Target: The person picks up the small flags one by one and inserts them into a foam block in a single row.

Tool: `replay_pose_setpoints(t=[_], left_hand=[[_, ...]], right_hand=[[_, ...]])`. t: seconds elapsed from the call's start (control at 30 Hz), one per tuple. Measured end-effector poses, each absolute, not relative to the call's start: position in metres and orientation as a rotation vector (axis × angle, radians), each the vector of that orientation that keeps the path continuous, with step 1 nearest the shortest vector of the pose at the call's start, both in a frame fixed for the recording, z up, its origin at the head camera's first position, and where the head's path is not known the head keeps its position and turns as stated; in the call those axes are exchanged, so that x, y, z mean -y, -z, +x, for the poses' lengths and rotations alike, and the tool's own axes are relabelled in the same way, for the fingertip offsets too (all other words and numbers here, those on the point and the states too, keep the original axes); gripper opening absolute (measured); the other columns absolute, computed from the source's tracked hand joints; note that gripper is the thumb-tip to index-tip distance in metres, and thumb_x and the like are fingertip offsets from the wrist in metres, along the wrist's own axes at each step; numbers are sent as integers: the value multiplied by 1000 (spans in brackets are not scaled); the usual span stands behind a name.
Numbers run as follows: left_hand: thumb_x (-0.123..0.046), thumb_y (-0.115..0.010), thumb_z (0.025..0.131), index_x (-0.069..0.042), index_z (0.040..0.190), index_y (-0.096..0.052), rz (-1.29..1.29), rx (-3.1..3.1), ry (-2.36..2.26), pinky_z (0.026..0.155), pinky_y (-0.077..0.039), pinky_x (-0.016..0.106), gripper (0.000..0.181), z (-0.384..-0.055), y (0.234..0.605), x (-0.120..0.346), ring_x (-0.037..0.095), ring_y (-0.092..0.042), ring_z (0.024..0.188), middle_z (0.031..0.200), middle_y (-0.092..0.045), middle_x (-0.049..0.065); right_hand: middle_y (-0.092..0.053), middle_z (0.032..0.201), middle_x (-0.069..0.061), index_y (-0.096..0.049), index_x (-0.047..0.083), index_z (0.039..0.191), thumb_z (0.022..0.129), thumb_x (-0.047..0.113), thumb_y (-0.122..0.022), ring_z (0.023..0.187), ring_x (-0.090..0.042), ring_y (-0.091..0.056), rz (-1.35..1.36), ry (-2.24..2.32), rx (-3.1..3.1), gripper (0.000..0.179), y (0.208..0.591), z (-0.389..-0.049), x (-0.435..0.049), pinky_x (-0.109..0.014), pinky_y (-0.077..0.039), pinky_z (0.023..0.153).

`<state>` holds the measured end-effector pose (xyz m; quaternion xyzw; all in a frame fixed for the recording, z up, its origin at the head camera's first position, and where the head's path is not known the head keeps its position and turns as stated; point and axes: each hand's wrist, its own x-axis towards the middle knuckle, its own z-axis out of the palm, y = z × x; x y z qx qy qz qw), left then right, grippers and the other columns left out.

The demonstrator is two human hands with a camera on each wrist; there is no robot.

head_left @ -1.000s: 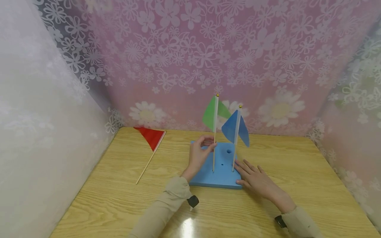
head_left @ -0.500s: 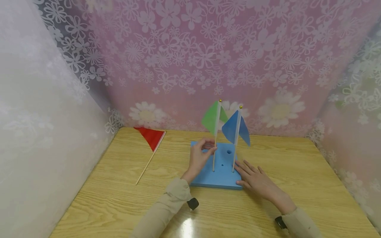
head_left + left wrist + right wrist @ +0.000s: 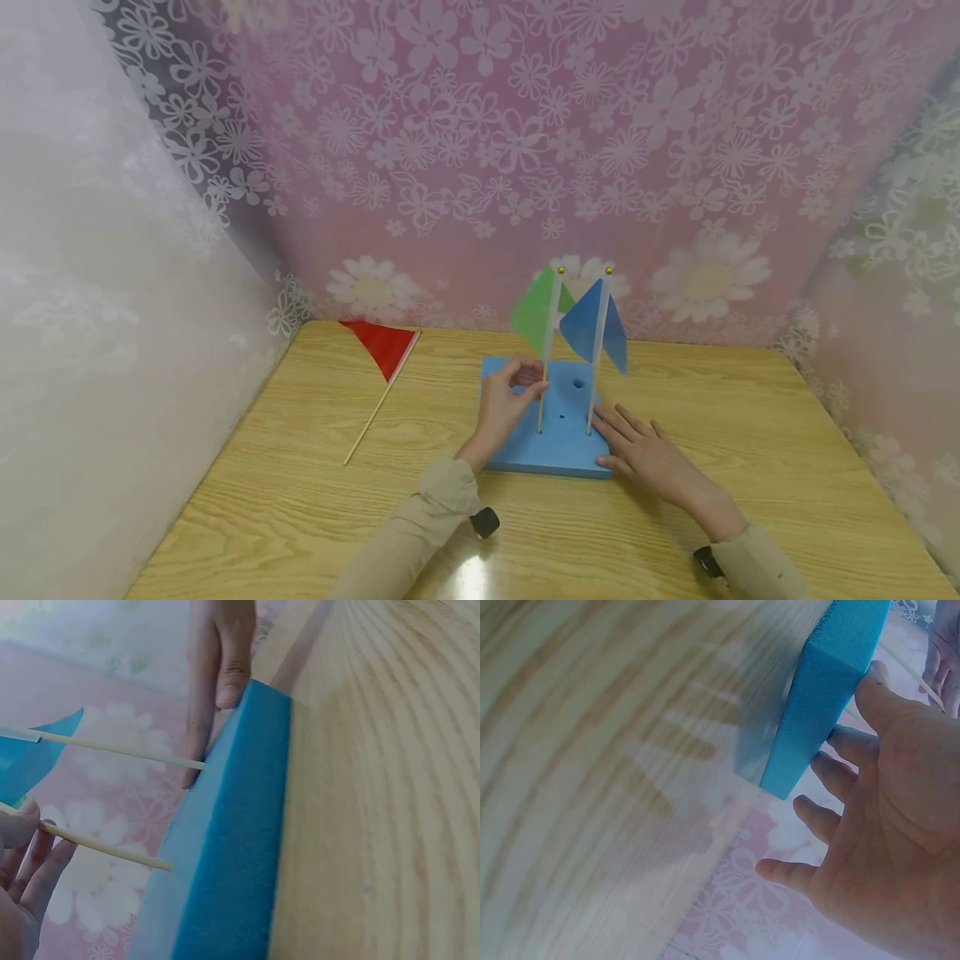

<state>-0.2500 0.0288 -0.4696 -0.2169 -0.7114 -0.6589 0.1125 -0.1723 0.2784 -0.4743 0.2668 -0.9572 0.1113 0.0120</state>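
My left hand (image 3: 507, 408) pinches the wooden stick of a green flag (image 3: 534, 312) between thumb and fingers. The stick's lower end stands in a hole of a blue foam block (image 3: 555, 454). Right of it, a blue flag (image 3: 583, 321) stands in another hole, leaning slightly right. My right hand (image 3: 648, 454) lies with spread, fairly straight fingers against the block's right edge. In the right wrist view its thumb and fingers touch the block's side (image 3: 810, 712). Both sticks show entering the block in the left wrist view, the green flag's stick (image 3: 112, 849) nearer.
A red flag (image 3: 381, 346) lies on the wooden table (image 3: 300, 517) to the left of the block. The block's top also has a small hole (image 3: 562, 417) and a larger hole (image 3: 578, 384). Floral curtains (image 3: 480, 167) surround the table at the back and sides.
The green flag has sunk lower and its top has tipped slightly right, my left hand moving down a little with it. The right hand has stayed in place.
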Motion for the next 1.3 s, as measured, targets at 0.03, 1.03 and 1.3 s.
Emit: replay_pose_setpoints(t=[0.03,1.03,1.3], left_hand=[[7,-74,87,8,107,-67,-633,2087,1933,71,-64,37,21,-250,472,-29,42,-72,87,100,-71,24],[-17,-75,94,-12,112,-71,-655,2202,1797,74,-60,23,19,-246,471,-26,18,-71,93,104,-73,4],[-17,-73,96,-11,114,-72,-553,2155,1817,76,-61,29,19,-253,464,-3,21,-71,95,107,-74,4]], right_hand=[[-37,160,-16,-43,7,154,102,40,-58,146,-45,-33,830,-354,2987,63,474,-172,-278,-77,-28,107],[-37,160,-15,-43,8,154,102,40,-58,145,-46,-33,830,-336,2978,63,476,-174,-280,-77,-30,106],[-35,161,-15,-41,7,155,102,40,-58,147,-46,-31,830,-334,2993,64,478,-174,-281,-77,-28,108]])
